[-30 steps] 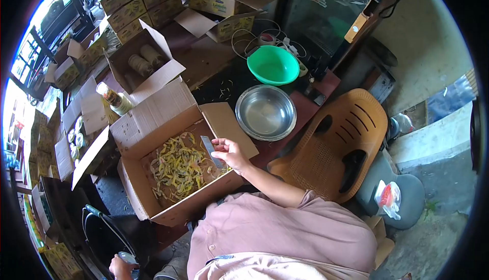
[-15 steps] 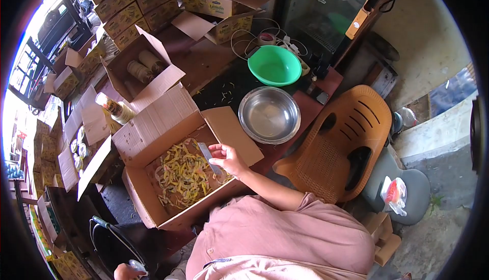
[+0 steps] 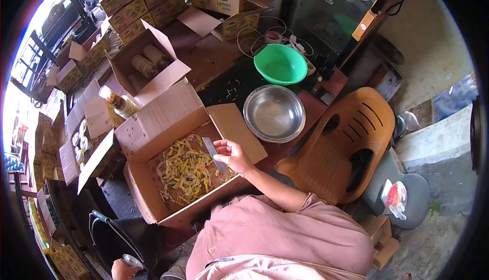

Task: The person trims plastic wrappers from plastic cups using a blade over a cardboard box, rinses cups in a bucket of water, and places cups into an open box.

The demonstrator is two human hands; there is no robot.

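My right hand (image 3: 233,156) pinches a flat grey metal strip (image 3: 213,153) above the right side of an open cardboard box (image 3: 178,212). Many thin yellow-green strips (image 3: 186,170) lie in a loose heap on the bottom of that box. Down at the lower left, my left hand (image 3: 122,270) grips a small round silvery container (image 3: 133,261), its details too small to tell. Beside it is a black bucket (image 3: 119,239) with a wire handle.
Behind the box's right flap are a steel bowl (image 3: 274,113) and a green basin (image 3: 280,64). A brown plastic chair (image 3: 336,152) stands right. Another open box (image 3: 133,84) holds cup stacks; printed cartons (image 3: 122,11) are piled at the back. A black cable hangs upper right.
The view has shifted slightly. The left hand with the silvery container has moved a little beside the bucket. The right hand still holds the metal strip over the box.
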